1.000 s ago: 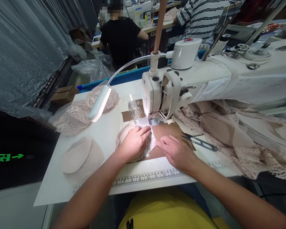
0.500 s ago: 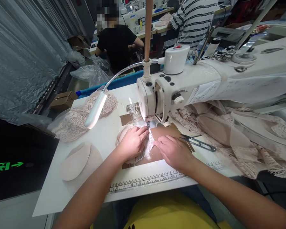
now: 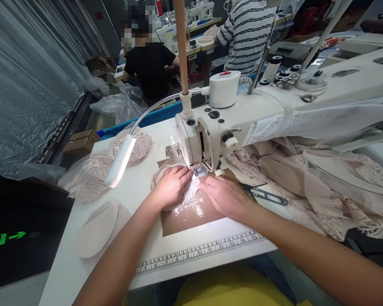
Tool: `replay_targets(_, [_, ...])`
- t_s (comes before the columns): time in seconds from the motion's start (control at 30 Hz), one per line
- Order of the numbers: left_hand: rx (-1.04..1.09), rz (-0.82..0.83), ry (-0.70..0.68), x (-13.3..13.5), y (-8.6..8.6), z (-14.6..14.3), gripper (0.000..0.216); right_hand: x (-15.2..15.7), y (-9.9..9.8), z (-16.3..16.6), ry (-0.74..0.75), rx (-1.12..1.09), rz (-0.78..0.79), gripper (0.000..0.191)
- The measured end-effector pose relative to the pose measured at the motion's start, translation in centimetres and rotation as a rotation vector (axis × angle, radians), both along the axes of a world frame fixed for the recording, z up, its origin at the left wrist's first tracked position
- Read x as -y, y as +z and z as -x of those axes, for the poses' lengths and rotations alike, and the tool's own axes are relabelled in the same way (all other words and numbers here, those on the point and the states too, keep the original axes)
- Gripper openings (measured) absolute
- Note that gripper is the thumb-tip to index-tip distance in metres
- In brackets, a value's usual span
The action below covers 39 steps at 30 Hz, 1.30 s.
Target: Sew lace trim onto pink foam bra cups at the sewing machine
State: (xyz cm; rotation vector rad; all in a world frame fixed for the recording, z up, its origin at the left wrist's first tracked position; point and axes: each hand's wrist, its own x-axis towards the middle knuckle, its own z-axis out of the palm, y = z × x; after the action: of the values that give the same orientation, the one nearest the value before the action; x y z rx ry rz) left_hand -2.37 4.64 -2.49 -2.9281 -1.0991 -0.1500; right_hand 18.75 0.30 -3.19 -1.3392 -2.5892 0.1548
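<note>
My left hand (image 3: 170, 187) lies flat with fingers together on a pale lace-covered cup piece (image 3: 188, 196), pressing it to the table just in front of the needle of the white sewing machine (image 3: 207, 127). My right hand (image 3: 225, 196) rests flat beside it on the brown plate (image 3: 191, 216), fingertips touching the lace edge near the presser foot. Both hands are stretched out and grip nothing.
Thread snips (image 3: 264, 194) lie right of my right hand. Lace fabric (image 3: 322, 187) is heaped under the machine arm. Lace cups (image 3: 95, 174) and beige foam pads (image 3: 97, 229) sit at left, under a gooseneck lamp (image 3: 120, 160). Two people work at tables behind.
Both hands have slid forward with the lace piece toward the needle. The camera has tilted, so the table appears lower and closer.
</note>
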Motion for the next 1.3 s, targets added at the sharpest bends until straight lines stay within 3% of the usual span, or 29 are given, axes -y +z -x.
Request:
replay_targets(0.27, [0.096, 0.022, -0.07, 2.6, -0.7, -0.4, 0.04, -0.2, -0.5, -0.4, 0.048, 0.001, -0.056, 0.024])
replay_targets(0.8, [0.14, 0.006, -0.053, -0.6, -1.1, 0.3, 0.038, -1.1, -0.4, 0.3, -0.054, -0.028, -0.068, 0.034])
replay_targets(1.17, [0.13, -0.011, 0.002, -0.6, -1.3, 0.3, 0.041, -1.3, -0.5, 0.1, -0.071, -0.099, -0.028, 0.032])
replay_targets(1.3, [0.076, -0.026, 0.075, -0.1, -0.7, 0.5, 0.04, -1.4, -0.5, 0.0, -0.086, -0.156, -0.006, 0.033])
